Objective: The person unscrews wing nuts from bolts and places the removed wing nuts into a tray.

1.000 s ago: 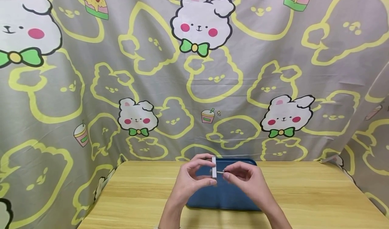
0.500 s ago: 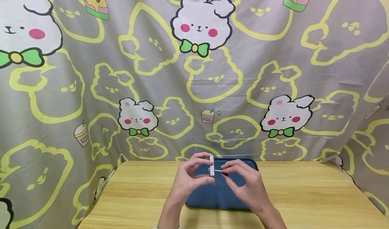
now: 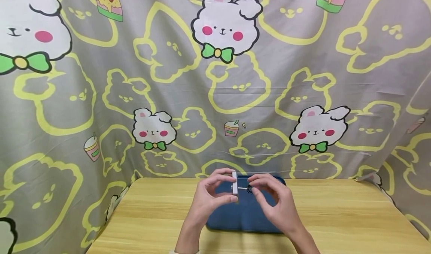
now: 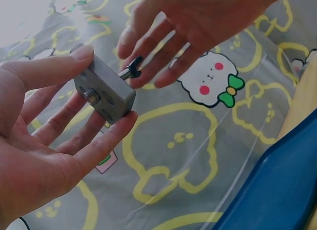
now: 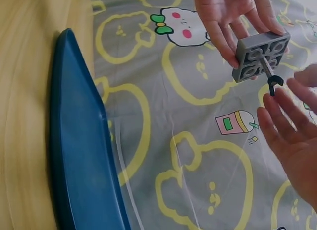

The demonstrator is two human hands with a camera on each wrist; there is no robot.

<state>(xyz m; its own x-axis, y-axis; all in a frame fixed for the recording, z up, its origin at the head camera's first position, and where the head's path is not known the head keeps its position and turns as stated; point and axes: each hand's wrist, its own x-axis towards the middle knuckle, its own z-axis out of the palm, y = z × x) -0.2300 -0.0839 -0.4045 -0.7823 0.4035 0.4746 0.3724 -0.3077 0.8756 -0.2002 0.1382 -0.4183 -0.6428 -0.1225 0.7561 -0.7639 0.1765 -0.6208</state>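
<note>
My left hand (image 3: 210, 194) holds a small grey block (image 4: 106, 86) by its edges, thumb on one side and fingertips on the opposite side. The block has several round holes, and a metal bolt (image 5: 267, 66) passes through its middle. The bolt's round head (image 4: 91, 96) shows on the face toward the left palm. On the bolt's other end sits a black wing nut (image 5: 275, 83), standing off from the block. My right hand (image 3: 277, 201) has its fingers spread and relaxed around the wing nut, fingertips right beside its wings.
Below the hands a blue tray (image 3: 242, 218) lies on the light wooden table (image 3: 161, 205). A grey cloth with cartoon prints (image 3: 188, 97) hangs behind the table and along its sides.
The right fingers, earlier closed over the bolt's end, have spread apart, so the black wing nut now shows. The left hand and block have shifted slightly left.
</note>
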